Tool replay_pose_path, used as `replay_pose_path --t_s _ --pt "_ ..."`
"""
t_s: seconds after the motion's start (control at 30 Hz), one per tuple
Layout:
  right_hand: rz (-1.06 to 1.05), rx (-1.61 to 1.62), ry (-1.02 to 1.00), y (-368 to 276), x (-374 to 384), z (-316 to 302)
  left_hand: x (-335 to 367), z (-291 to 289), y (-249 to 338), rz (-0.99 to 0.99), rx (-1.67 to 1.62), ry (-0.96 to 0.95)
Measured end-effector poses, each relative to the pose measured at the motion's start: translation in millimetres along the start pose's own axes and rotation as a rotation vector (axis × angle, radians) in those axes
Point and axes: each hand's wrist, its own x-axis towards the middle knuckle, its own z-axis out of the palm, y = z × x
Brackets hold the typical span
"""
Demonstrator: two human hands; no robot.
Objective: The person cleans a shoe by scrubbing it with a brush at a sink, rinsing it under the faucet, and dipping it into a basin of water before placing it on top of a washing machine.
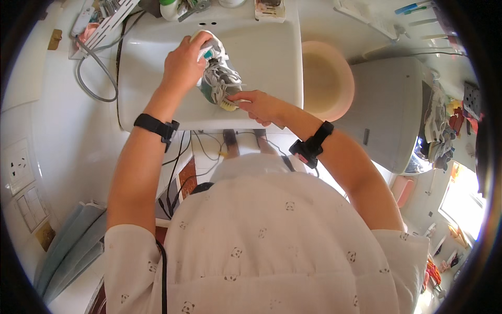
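Over the white sink (266,57), my left hand (183,64) grips a grey and white lace-up sneaker (222,76) by its heel end. Green shows on the inside of its collar, and the toe points toward me. My right hand (261,107) is closed around a brush (228,104) with pale yellow bristles. Those bristles press against the toe end of the sneaker. Most of the brush handle is hidden under my fingers.
A pink basin (327,81) of cloudy water stands right of the sink, beside a grey washing machine (387,104). At the upper left, a grey hose (97,97) loops by a white rack (112,26). Bottles and a soap dish (270,10) line the sink's back ledge.
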Motion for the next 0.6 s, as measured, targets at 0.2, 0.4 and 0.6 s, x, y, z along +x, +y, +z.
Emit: replay_pose_path --t_s 0.2,0.4,0.6 --pt "-0.203 -1.307 0.447 12.2 -9.5 -16.2 18.4 1.4 34.0 0.178 -0.068 -0.116" --pt "-0.265 -1.357 0.714 -26.0 -45.0 -19.3 25.0 -0.9 25.6 0.221 0.089 -0.176" --pt "-0.124 -1.219 0.497 30.0 -17.9 -3.4 40.0 39.7 45.8 0.338 -0.100 -0.222"
